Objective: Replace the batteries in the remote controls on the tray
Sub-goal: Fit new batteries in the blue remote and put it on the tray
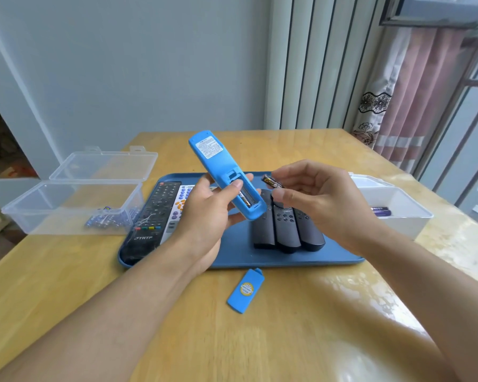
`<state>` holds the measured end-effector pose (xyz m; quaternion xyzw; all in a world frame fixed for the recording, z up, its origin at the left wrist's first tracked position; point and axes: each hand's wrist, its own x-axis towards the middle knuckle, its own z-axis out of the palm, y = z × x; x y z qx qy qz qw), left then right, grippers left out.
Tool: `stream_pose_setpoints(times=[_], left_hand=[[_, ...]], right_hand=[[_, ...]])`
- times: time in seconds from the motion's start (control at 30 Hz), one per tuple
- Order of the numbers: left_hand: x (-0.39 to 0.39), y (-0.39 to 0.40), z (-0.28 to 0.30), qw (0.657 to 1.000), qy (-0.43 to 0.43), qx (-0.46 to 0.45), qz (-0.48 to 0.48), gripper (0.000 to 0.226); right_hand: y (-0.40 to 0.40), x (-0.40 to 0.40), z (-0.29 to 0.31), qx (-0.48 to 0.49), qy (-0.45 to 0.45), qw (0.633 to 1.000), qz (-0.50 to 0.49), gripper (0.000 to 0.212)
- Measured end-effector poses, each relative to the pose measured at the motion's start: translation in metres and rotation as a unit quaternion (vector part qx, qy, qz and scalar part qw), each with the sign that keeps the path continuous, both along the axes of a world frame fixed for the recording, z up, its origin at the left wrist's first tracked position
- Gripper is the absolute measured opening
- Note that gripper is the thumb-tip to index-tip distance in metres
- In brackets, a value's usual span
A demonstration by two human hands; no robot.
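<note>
The clear box (75, 205) of fresh batteries sits at the table's (287, 326) left. The left hand (207, 213) grips the blue remote (224, 175) back-up above the tray (232, 257), one battery (244, 200) left in its open bay. The right hand (312, 197) pinches a removed battery (271, 182). It probably belongs in the white bin (398, 213) on the right; keeping spent cells apart avoids mix-ups.

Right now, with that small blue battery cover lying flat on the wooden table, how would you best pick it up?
Pinch the small blue battery cover across its two long edges, coming straight down from above. It lies flat and thin on the wooden table, with bare table along both long edges.
</note>
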<state>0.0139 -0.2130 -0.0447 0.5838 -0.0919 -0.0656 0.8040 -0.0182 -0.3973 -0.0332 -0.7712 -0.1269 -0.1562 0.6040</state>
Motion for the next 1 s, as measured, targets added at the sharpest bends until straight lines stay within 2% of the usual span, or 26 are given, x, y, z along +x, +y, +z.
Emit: stream_pose_setpoints(times=[0.13, 0.23, 0.37, 0.57, 0.7, 0.87, 0.93, 1.0], left_hand=[[-0.004, -0.002, 0.0, 1.0, 0.002, 0.004, -0.019, 0.025], [-0.006, -0.003, -0.001, 0.999, 0.003, -0.02, -0.031, 0.026], [-0.008, -0.004, -0.001, 0.998, -0.006, -0.039, -0.042, 0.021], [-0.01, -0.006, -0.006, 0.999, -0.019, 0.0, -0.035, 0.033], [-0.007, -0.004, -0.006, 1.0, -0.017, 0.016, -0.009, 0.03], [-0.007, -0.003, -0.006, 0.999, -0.025, 0.033, -0.024, 0.028], [-0.006, -0.001, -0.005, 0.998, -0.03, 0.046, -0.042, 0.025], [-0.004, 0.002, -0.003, 0.997, -0.027, 0.049, -0.06, 0.02]], right_hand=[[0.004, -0.003, -0.002, -0.048, -0.032, 0.998, -0.015, 0.009], [0.008, -0.006, -0.003, -0.066, -0.068, 0.995, -0.035, 0.01], [0.008, -0.008, -0.007, -0.11, -0.129, 0.979, -0.11, 0.014], [0.013, -0.009, -0.012, -0.188, -0.171, 0.959, -0.123, 0.016], [0.01, -0.007, -0.008, -0.253, -0.177, 0.946, -0.096, 0.018], [0.01, -0.006, -0.009, -0.243, -0.155, 0.953, -0.096, 0.016], [0.01, -0.006, -0.009, -0.224, -0.119, 0.961, -0.106, 0.016], [0.01, -0.005, -0.008, -0.207, -0.056, 0.97, -0.114, 0.025]])
